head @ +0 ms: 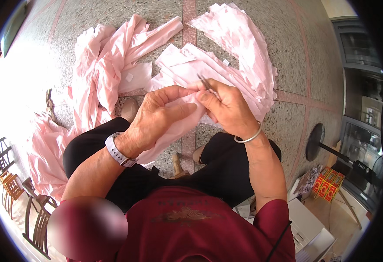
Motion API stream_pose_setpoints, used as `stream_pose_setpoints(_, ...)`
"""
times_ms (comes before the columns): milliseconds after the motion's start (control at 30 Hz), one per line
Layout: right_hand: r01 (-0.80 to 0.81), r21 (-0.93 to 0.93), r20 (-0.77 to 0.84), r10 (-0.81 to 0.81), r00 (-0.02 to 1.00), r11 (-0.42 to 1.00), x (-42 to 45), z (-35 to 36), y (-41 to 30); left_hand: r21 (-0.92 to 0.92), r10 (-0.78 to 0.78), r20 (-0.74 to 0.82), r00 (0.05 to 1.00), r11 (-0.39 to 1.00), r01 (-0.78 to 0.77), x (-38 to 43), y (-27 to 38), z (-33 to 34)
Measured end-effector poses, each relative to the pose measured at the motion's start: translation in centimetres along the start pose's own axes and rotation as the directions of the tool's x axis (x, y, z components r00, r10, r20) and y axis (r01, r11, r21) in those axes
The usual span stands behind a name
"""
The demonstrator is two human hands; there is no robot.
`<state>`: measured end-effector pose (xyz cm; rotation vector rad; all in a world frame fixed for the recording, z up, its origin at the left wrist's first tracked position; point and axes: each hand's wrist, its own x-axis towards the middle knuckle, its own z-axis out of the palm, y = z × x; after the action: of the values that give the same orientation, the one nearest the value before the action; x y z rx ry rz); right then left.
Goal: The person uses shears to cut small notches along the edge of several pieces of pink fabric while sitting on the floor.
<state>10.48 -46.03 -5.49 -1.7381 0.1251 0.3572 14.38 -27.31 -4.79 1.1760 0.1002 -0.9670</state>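
Before my lap, my left hand (165,113) grips a piece of thin pink fabric (181,126) between thumb and fingers. My right hand (225,106) meets it at the fabric's upper edge, its thumb and fingertip pinched there. A small two-pointed metal tool (205,83), either snips or tweezers, is held in that same right hand with its points up and to the left. The rest of the tool is hidden in the palm. Below the hands, the fabric hangs down between my knees.
Overlapping pink pieces (191,67) lie ahead on the speckled floor, beside a long pink bundle (250,42). Crumpled pink cloth (103,65) spreads at the left, with more (45,154) by my knee. Wooden chairs (37,226) stand lower left; a pedestal fan's base (315,142) stands right.
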Motion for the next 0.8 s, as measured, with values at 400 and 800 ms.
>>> stream_pose_setpoints(400,0.155,-0.144,-0.245,-0.187,0.951,0.977,-0.5,-2.8,0.8,0.374,0.019,-0.006,1.0,0.927,-0.016,0.6,0.7,-2.9)
stream_pose_setpoints(800,0.109,-0.191,-0.252,-0.156,0.955,0.976,-0.6,-2.9,0.9,0.554,0.171,0.005,0.985,0.82,-0.145,0.7,0.6,-3.2)
